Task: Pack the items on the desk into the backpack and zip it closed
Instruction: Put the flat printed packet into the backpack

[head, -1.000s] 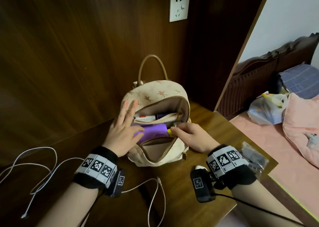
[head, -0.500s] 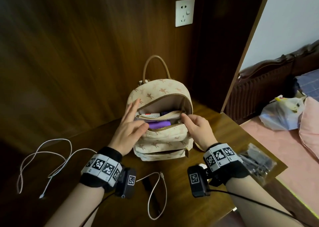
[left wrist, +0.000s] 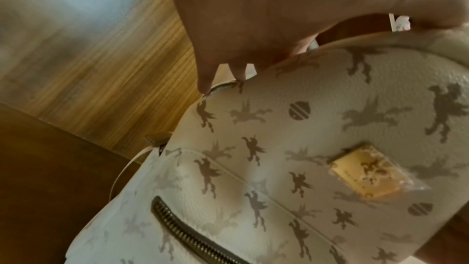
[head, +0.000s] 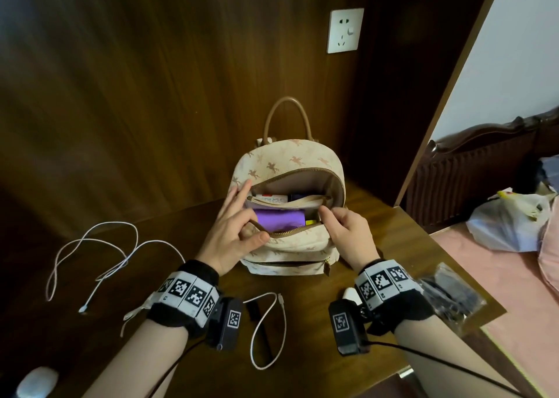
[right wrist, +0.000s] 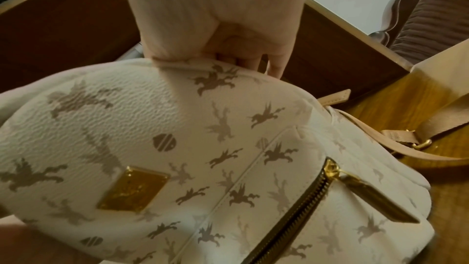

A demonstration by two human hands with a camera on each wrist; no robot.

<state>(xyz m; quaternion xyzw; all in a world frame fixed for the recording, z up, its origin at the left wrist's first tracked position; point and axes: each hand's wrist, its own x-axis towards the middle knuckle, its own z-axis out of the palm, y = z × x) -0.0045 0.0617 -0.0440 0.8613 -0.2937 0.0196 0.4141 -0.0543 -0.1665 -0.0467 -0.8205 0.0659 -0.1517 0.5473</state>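
Note:
A cream backpack [head: 290, 246] with a horse print and a brown handle [head: 287, 104] stands upright on the desk [head: 393, 231], its top zip open. Inside lie a purple item [head: 279, 218], a small yellow item [head: 311, 223] and a white box [head: 272, 199] behind an inner pocket. My left hand [head: 239, 225] pinches the left end of the front flap's zip edge, with two fingers stretched up to the rim. My right hand [head: 341, 228] grips the flap's right end. The wrist views show the bag's front [left wrist: 304, 148] [right wrist: 203, 148] under each hand.
White cables [head: 99, 252] sprawl on the desk to the left, and another cable [head: 272, 322] loops near my wrists. A clear bag of dark things [head: 450, 295] lies by the desk's right edge. A white mouse [head: 36, 381] sits bottom left. A bed [head: 514, 276] is on the right.
The front flap, folded down a second ago, has been lifted upright by both hands. Since half a second ago the opening has widened a little and shows more of the purple item.

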